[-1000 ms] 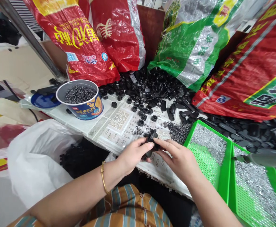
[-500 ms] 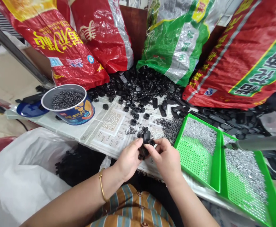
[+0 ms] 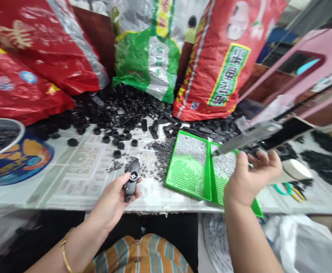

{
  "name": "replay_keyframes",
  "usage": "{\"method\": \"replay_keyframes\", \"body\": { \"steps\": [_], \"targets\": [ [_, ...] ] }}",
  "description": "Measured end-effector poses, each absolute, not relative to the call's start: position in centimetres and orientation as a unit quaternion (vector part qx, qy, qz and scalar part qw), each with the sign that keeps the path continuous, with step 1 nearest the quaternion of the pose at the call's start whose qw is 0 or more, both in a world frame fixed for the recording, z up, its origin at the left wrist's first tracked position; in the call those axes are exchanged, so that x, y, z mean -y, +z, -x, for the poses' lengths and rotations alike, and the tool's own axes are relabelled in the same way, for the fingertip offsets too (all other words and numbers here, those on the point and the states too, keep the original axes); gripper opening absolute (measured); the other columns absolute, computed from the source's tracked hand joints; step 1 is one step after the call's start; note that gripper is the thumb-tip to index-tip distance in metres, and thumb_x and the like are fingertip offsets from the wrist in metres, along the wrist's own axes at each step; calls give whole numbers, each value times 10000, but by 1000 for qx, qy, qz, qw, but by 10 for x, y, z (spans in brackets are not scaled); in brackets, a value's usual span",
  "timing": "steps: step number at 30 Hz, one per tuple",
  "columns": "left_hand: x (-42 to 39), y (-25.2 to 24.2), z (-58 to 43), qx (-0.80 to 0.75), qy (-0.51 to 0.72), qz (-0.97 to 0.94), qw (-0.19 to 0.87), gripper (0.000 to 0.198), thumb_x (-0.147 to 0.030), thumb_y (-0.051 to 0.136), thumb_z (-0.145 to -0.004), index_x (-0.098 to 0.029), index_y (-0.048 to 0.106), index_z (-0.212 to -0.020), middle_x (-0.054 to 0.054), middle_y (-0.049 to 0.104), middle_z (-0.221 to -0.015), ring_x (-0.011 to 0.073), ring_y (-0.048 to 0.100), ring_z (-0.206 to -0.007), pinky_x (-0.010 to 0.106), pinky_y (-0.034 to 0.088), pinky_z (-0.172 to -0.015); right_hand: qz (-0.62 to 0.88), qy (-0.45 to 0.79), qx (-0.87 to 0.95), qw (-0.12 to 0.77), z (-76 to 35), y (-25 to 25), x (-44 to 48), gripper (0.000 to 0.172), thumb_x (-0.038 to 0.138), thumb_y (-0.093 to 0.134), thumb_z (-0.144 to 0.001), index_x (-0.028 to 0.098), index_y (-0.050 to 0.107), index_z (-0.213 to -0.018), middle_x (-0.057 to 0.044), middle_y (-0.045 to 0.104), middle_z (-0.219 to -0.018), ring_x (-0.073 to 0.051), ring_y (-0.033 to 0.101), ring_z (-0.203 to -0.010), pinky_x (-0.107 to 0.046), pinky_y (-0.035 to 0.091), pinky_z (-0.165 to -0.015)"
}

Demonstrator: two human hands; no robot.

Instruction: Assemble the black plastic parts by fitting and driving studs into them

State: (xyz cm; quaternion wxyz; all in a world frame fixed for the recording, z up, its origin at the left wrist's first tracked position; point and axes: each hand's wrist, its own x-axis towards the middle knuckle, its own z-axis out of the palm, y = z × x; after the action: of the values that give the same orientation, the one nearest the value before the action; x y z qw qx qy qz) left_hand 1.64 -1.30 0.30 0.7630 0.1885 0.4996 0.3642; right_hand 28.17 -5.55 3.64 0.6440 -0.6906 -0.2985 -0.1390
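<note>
My left hand (image 3: 114,197) is closed around a small black plastic assembly (image 3: 131,185), held upright over the table's front edge. A round wheel-like piece with a cross-shaped centre faces up on it. My right hand (image 3: 252,176) is raised on the right, fingers apart and curved, with nothing visible in it. Just above its fingers lies a grey rod-shaped tool with a narrow tip, like an electric screwdriver (image 3: 247,138). Its tip hangs over the green perforated trays (image 3: 207,189), which hold many small silvery screws (image 3: 191,146).
Black wheels (image 3: 117,154) and other black parts (image 3: 126,108) cover the table's back, below a green sack (image 3: 145,57) and red sacks (image 3: 211,64). A blue tub (image 3: 26,155) of tiny black pieces stands left. Yellow-handled pliers (image 3: 298,194) and green tape (image 3: 282,189) lie right.
My right hand has left the black assembly and moved right, up to the grey tool, and opened. My left hand keeps the assembly. The view has turned right.
</note>
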Motion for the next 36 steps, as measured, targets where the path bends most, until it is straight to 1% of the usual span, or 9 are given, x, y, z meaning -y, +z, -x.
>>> {"method": "replay_keyframes", "body": {
  "steps": [2, 4, 6, 9, 14, 17, 21, 25, 36],
  "targets": [
    [18, 3, -24, -491, 342, -213, 773, 300, -345, 614, -709, -119, 571, -903, 34, 641, -751, 107, 561, -527, 222, 436, -496, 731, -106, 281, 613, -310, 41, 47, 783, 415, 661, -669, 142, 281, -1296, -168, 429, -1222, -232, 504, -1031, -397, 408, -888],
    [25, 3, -31, -480, 316, -236, 784, 338, -376, 622, -700, -117, 585, -915, 36, 642, -756, 108, 559, -532, 228, 439, -511, 748, -47, 289, 596, -330, 41, 36, 846, 433, 685, -625, 145, 267, -1302, -153, 491, -1156, -223, 541, -966, -397, 425, -857],
    [30, 4, -37, -473, 292, -256, 791, 367, -408, 617, -701, -117, 597, -922, 42, 645, -762, 115, 563, -547, 236, 444, -530, 751, 7, 287, 595, -341, 40, 29, 733, 445, 676, -624, 154, 376, -1225, -99, 578, -988, -195, 575, -824, -382, 454, -775],
    [35, 7, -43, -480, 278, -277, 784, 363, -419, 620, -691, -116, 609, -890, 43, 644, -749, 127, 564, -559, 262, 461, -571, 705, 39, 299, 641, -344, 45, 34, 439, 432, 649, -651, 182, 528, -990, -16, 598, -796, -152, 564, -706, -334, 460, -695],
    [38, 9, -52, -479, 268, -298, 781, 319, -388, 602, -723, -108, 596, -874, 33, 634, -752, 121, 560, -591, 267, 470, -626, 593, 86, 315, 736, -332, 57, 74, 276, 358, 576, -728, 206, 533, -953, 19, 589, -732, -118, 557, -607, -272, 447, -571],
    [38, 6, -58, -470, 244, -314, 788, 320, -396, 588, -738, -118, 585, -898, 30, 644, -789, 117, 563, -598, 254, 463, -625, 595, 48, 286, 750, -327, 53, 98, 253, 318, 600, -715, 176, 562, -920, 47, 547, -606, -86, 497, -476, -231, 398, -482],
    [39, -2, -65, -484, 219, -320, 785, 323, -411, 560, -752, -128, 578, -907, 11, 637, -676, 133, 568, -606, 253, 458, -635, 605, -41, 264, 750, -330, 35, 120, 299, 412, 526, -763, 131, 598, -836, 55, 492, -433, -100, 466, -385, -239, 372, -428],
    [41, -5, -69, -501, 213, -324, 774, 342, -434, 552, -743, -131, 580, -897, 13, 639, -632, 140, 565, -603, 243, 456, -621, 586, -61, 287, 755, -338, 20, 131, 357, 470, 488, -767, 131, 578, -832, 49, 503, -419, -112, 468, -361, -249, 371, -404],
    [44, 0, -70, -525, 212, -321, 760, 377, -462, 594, -689, -135, 584, -875, 13, 627, -586, 154, 556, -588, 258, 476, -592, 573, -65, 271, 771, -349, 3, 132, 330, 463, 483, -768, 145, 559, -820, 58, 494, -416, -111, 452, -340, -245, 360, -369]
  ]
}}
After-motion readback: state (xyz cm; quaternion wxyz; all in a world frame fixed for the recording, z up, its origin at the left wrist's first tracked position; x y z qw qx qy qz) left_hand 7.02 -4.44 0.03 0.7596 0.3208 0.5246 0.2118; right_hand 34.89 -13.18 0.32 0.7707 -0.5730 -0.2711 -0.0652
